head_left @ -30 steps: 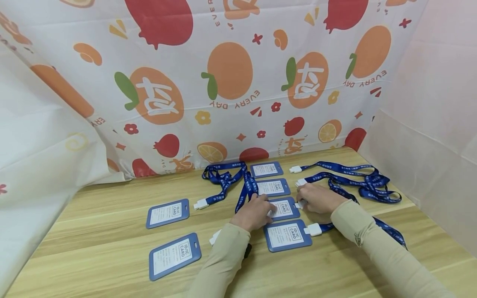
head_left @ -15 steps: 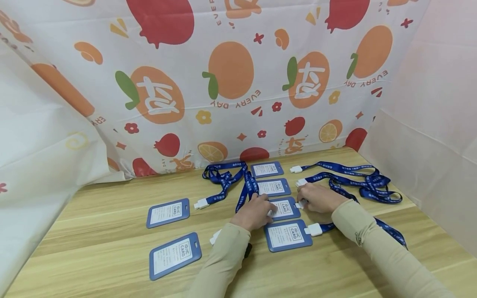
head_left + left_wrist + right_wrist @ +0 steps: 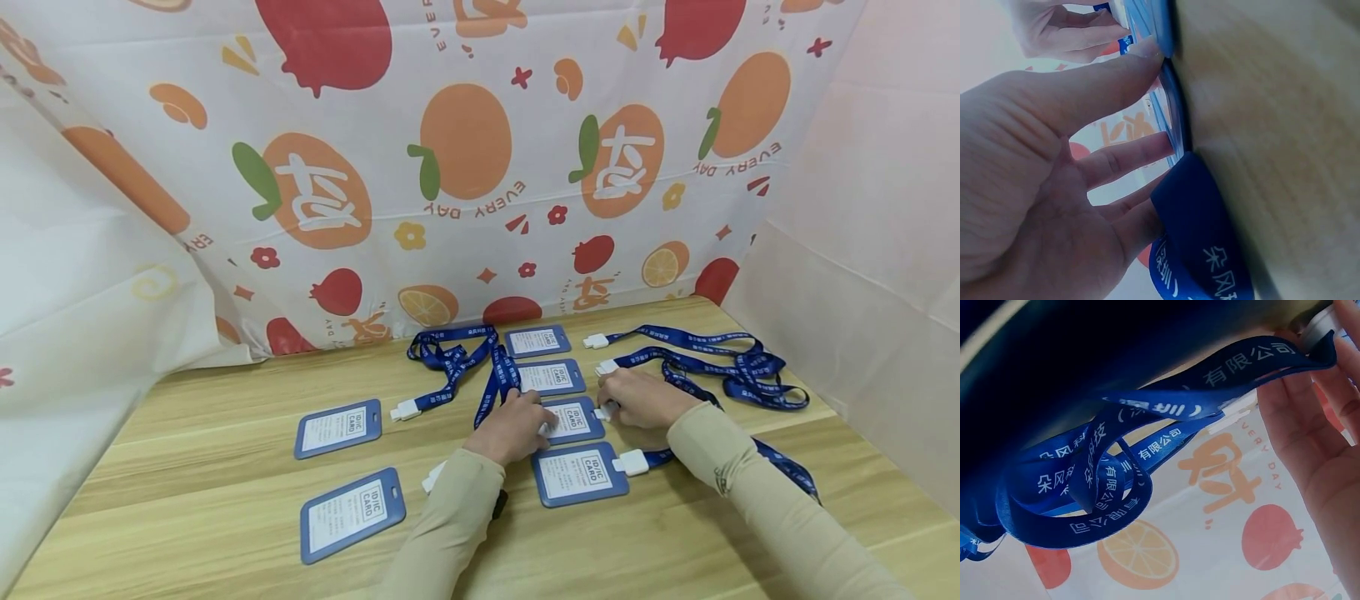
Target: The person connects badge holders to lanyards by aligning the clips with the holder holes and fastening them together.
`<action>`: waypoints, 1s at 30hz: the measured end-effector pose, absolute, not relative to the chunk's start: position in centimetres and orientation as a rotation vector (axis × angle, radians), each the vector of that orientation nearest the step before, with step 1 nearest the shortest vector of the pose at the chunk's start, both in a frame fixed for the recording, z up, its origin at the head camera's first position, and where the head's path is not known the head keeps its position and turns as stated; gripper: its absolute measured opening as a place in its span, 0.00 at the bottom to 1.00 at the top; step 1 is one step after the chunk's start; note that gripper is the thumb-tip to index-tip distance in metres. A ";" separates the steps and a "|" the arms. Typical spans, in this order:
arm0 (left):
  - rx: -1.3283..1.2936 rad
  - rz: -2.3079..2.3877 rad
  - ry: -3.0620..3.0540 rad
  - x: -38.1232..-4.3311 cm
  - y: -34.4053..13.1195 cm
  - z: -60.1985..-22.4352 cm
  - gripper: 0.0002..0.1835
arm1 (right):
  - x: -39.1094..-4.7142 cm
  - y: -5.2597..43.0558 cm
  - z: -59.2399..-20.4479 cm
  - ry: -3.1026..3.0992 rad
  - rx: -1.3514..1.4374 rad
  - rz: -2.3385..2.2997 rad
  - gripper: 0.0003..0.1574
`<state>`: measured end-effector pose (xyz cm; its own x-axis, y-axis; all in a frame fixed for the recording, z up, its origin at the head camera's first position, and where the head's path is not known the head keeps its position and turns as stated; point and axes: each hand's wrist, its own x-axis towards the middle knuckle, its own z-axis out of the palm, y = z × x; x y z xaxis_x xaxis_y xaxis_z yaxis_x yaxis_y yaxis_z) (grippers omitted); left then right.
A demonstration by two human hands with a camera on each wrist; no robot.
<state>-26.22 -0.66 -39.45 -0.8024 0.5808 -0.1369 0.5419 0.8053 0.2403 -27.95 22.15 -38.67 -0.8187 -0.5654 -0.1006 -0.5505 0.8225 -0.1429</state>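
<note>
In the head view my left hand (image 3: 513,429) holds the left end of a blue badge holder (image 3: 579,421), the third one back to front in a column. Its thumb (image 3: 1107,84) and fingers lie along the holder's edges in the left wrist view, and a blue lanyard (image 3: 1200,219) runs under the other fingers. At the holder's slotted right end, my right hand (image 3: 645,398) pinches a white lanyard clip (image 3: 604,412). The right wrist view shows that clip (image 3: 1322,324) between the fingers, with its printed blue strap (image 3: 1235,369) trailing away in loops.
Nearest in the column, a badge holder (image 3: 577,477) has a white clip (image 3: 632,462) at its slot. Two more holders lie behind. Two loose holders, one behind another holder (image 3: 351,515), lie at left. Lanyards (image 3: 750,371) spread at right, another (image 3: 450,367) at back left. A printed cloth (image 3: 465,250) stands behind.
</note>
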 end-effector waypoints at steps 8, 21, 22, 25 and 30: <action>0.886 0.276 2.793 -26.3 -0.6 -39.5 0.16 | -28.1 22.3 -38.8 2.868 -0.905 -0.168 0.13; 0.881 0.282 2.790 -26.3 -0.6 -39.5 0.15 | -28.2 22.6 -39.2 2.868 -0.952 -0.200 0.13; 0.881 0.286 2.791 -26.3 -0.6 -39.5 0.15 | -28.2 22.6 -39.2 2.866 -0.953 -0.197 0.12; 0.882 0.289 2.792 -26.2 -0.6 -39.5 0.14 | -28.2 22.6 -39.1 2.864 -0.957 -0.190 0.12; 0.892 0.288 2.797 -26.2 -0.7 -39.4 0.15 | -28.3 22.6 -39.1 2.863 -0.976 -0.201 0.12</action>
<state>-26.21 -0.68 -39.43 -0.8004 0.5868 -0.1223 0.5495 0.7998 0.2414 -28.26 22.57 -39.10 -0.7872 -0.6137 -0.0612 -0.5991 0.7845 -0.1600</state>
